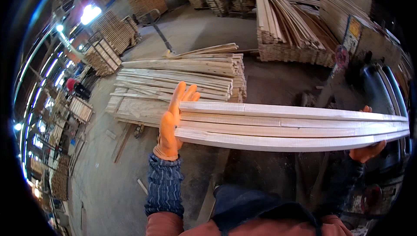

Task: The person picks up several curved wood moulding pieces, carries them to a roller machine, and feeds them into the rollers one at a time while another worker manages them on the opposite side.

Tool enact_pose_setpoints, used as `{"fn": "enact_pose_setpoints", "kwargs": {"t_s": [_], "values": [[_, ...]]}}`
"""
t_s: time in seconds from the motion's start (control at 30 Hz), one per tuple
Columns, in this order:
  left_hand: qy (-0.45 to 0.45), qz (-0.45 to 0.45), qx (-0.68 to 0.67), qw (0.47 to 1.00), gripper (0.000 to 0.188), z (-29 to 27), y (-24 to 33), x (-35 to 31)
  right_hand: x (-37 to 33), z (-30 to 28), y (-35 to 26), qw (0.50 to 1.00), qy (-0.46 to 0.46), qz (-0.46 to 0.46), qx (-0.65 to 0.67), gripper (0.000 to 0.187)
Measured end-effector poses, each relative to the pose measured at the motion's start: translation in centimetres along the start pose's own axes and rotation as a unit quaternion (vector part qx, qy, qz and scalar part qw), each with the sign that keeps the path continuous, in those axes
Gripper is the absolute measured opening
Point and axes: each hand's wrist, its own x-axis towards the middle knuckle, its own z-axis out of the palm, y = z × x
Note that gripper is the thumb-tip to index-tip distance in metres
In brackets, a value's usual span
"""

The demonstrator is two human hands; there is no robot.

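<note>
"So, how is the left hand (168, 134) posed?"

"Upright, in an orange glove, on a forearm rising from the lower edge. Its palm presses the left ends of the timber strips (278, 143), with the fingers pointing up, straight and a little apart rather than wrapped round the wood."

"And the right hand (365, 152)?"

"Clamped on the strips near their other end: fingertips show past the far edge, the rest below the near edge (the middle is hidden under the wood)."

"Where are the strips, then?"

"Side by side, raised off the floor before the body, running from the centre to the right. Beyond their left part lies a low board stack (173, 74); a second lumber stack (295, 52) stands farther back, on the right."

"The left wrist?"

"Covered by a blue patterned cuff (164, 184)."
</note>
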Motion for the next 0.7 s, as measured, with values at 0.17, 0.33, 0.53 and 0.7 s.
{"fn": "enact_pose_setpoints", "kwargs": {"t_s": [0.17,0.33,0.53,0.7], "values": [[-0.067,0.048,0.101,0.991,0.114,0.7,-1.7,0.6,-1.1,2.4,0.7,0.994,0.107,0.015,0.027,0.116],[-0.107,0.042,-0.035,0.993,0.085,4.7,-3.0,1.4,-1.8,0.9,0.9,0.995,-0.047,0.015,0.083,0.114],[-0.054,0.112,-0.094,0.988,0.095,7.3,-4.1,-1.0,-1.3,5.2,3.3,0.98,0.113,-0.063,0.152,0.106],[-0.191,0.132,0.061,0.971,0.092,6.7,-4.8,0.0,-2.2,3.5,0.5,0.976,0.164,-0.086,0.112,0.11]]}}
